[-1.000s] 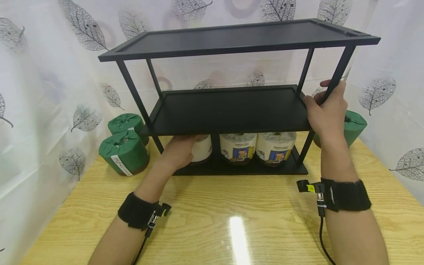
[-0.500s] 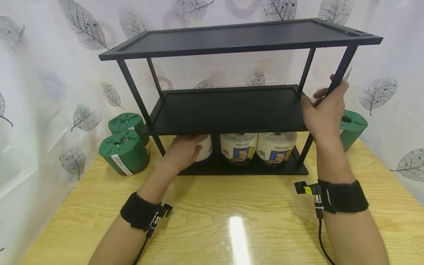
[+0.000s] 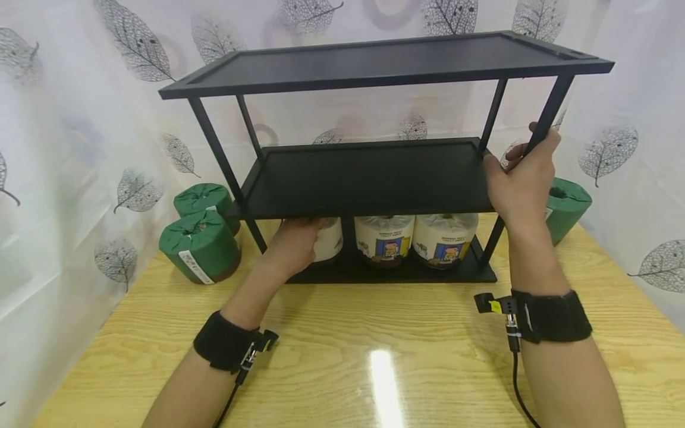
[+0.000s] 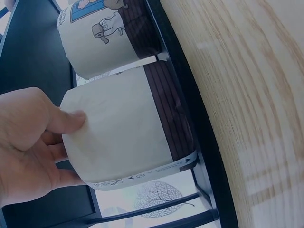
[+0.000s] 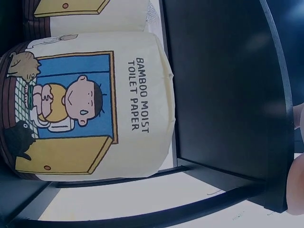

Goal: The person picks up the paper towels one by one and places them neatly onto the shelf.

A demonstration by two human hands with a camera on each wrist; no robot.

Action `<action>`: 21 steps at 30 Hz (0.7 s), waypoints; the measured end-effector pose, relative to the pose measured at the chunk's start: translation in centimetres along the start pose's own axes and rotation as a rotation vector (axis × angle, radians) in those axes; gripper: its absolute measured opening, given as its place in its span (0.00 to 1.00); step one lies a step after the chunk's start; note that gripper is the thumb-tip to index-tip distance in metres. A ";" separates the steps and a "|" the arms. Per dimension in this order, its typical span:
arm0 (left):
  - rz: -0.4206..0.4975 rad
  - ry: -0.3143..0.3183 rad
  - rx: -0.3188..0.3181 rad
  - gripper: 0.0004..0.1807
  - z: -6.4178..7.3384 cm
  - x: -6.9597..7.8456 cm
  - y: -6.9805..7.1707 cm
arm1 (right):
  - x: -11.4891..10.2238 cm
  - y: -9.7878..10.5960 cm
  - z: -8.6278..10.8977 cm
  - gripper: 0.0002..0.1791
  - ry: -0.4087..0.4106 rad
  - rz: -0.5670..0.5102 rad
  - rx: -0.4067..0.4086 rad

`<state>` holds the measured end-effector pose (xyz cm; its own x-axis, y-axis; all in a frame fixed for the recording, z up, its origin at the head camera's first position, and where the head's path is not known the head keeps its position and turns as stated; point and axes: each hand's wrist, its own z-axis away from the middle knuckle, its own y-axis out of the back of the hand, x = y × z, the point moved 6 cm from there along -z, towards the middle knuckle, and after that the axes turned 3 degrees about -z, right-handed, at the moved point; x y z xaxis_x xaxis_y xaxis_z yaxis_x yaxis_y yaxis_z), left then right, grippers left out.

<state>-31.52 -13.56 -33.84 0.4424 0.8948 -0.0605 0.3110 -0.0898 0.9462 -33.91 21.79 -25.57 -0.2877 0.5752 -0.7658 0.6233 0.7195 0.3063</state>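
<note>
In the head view, the left hand (image 3: 289, 246) reaches under the middle board of a black three-tier rack (image 3: 374, 178) and grips a cylindrical cream paper-wrapped roll (image 3: 328, 241), which stands at the left on the lowest shelf. The right hand (image 3: 521, 184) holds the rack at its right front post, fingers bent behind it, well apart from this roll; so the left hand is clearly the nearer one. To the roll's right stand two similar printed cream rolls (image 3: 386, 241) (their cartoon labels face the person).

In the left wrist view, the thumb (image 4: 72, 122) presses the roll's side near its top and the other fingers are bent around the far side, so the roll is clamped. Its axis is upright, from the top beside the fingers to the dark brown base at the shelf.

In the right wrist view, only some fingertips (image 5: 295, 183) appear at the board's edge; from here alone I cannot tell their grip.
</note>
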 end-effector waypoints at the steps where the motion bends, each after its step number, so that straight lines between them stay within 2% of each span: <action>1: -0.003 0.001 -0.006 0.32 0.0 0.0 0.0 | 0.0 0.0 0.0 0.35 -0.005 0.002 0.000; 6: -0.021 0.016 -0.021 0.30 0.0 0.0 0.0 | 0.2 0.0 0.0 0.35 -0.021 0.009 -0.004; 11: 0.018 0.026 -0.014 0.24 0.1 -0.2 -0.1 | 0.2 0.0 0.1 0.35 -0.010 0.004 -0.003; 15: 0.033 0.021 0.029 0.22 0.1 -0.2 -0.1 | 0.1 0.0 0.1 0.35 -0.007 0.004 -0.004; 21: -0.003 0.020 0.092 0.21 0.1 0.1 0.0 | -0.1 0.1 0.1 0.35 -0.003 0.002 0.000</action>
<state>-31.45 -13.52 -33.90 0.4247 0.9036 -0.0556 0.3881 -0.1263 0.9129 -33.77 21.78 -25.54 -0.2844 0.5756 -0.7667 0.6238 0.7184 0.3079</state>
